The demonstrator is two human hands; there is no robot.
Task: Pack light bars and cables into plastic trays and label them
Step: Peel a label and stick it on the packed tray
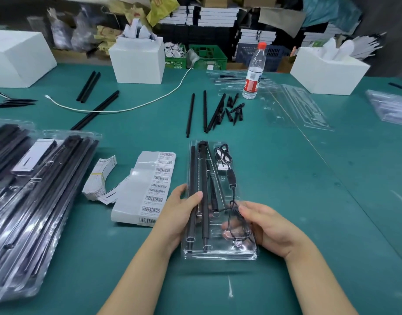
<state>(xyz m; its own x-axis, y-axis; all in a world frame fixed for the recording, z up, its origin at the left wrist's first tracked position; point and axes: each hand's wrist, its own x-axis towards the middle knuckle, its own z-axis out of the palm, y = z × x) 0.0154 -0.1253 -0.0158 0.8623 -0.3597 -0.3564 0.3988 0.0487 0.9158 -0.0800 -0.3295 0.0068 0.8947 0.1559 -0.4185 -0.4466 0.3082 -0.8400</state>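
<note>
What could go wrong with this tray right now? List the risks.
1. The cable loops loosely near the right hand; it might get pinched when the plastic tray is closed.
2. Both the right and left hand grip only the tray's near end, so the light bars could slide or pop out.

Tray [220, 252] mid-table, labels [150, 189] left, bottle [253, 73] behind

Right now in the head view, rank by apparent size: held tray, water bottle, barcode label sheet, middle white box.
1. held tray, though nearness inflates it
2. barcode label sheet and middle white box: too close to rank, box is farther
3. water bottle
</note>
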